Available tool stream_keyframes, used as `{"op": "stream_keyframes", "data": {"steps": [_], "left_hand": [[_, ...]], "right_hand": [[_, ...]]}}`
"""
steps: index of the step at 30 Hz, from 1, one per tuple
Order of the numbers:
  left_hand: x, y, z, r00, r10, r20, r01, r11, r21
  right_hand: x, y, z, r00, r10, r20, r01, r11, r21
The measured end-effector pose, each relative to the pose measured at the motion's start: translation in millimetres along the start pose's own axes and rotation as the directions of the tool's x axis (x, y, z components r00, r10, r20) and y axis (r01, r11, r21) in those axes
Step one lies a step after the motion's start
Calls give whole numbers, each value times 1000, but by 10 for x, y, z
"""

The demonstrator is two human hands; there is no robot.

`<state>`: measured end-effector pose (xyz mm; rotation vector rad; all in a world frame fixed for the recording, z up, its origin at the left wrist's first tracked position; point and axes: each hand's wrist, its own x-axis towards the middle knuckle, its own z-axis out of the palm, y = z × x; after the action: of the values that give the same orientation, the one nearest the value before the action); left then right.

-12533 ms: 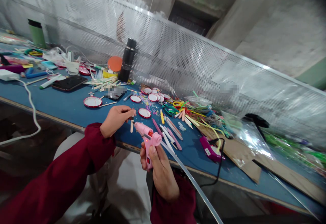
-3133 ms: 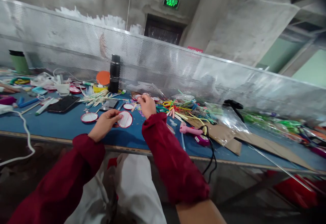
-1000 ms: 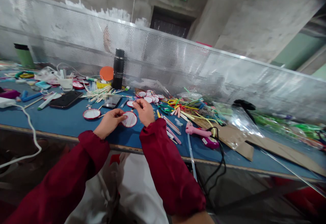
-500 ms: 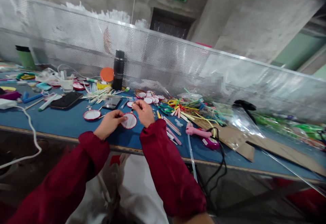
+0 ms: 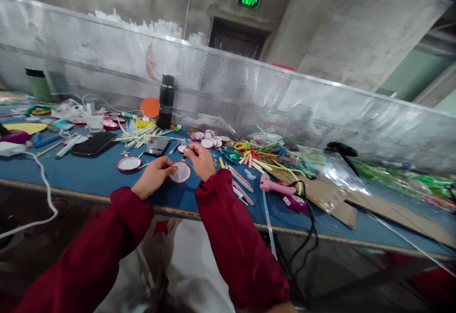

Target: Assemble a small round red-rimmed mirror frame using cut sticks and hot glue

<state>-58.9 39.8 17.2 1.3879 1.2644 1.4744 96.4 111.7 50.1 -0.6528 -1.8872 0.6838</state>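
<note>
My left hand [image 5: 154, 177] pinches the left edge of a round white disc with a red rim [image 5: 180, 173], held over the blue table near its front edge. Closed at the disc's top edge, my right hand [image 5: 201, 162] has thumb and forefinger on a small dark piece [image 5: 184, 155], too small to make out fully. Another red-rimmed white disc [image 5: 128, 164] lies to the left, with a small tab at its top. Just behind my right fingertips sits a smaller white disc [image 5: 182, 148].
Several white discs [image 5: 207, 143] are heaped behind my hands. Markers [image 5: 242, 180] and a pink glue gun [image 5: 277, 187] with a black cord lie to the right. A black bottle [image 5: 166, 101] stands by the perforated screen; a phone [image 5: 94, 143] lies left, cardboard [image 5: 331, 199] far right.
The view has tilted slightly, so the scene sits a little lower. Both hands keep their hold at the disc, with barely any movement.
</note>
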Motion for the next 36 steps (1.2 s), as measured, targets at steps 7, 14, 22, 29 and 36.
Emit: {"op": "stream_keyframes", "data": {"steps": [7,14,22,29,36], "left_hand": [[11,-36,-3,1000,15,0,-15,1000,8],[42,-115,-16,1000,27,5,-27,999,-18],[54,-150,-16,999,51,8,-51,999,-19],[37,-115,-15,998,60,-9,-60,998,-11],[29,-76,-1,999,37,-23,-37,999,-19]], "right_hand": [[14,55,9,1000,17,2,-17,999,28],[5,29,6,1000,25,-3,-26,1000,-12],[-6,-3,6,1000,18,17,-18,1000,-5],[-10,-9,8,1000,6,20,-7,1000,14],[-3,20,20,1000,-6,17,5,1000,22]]}}
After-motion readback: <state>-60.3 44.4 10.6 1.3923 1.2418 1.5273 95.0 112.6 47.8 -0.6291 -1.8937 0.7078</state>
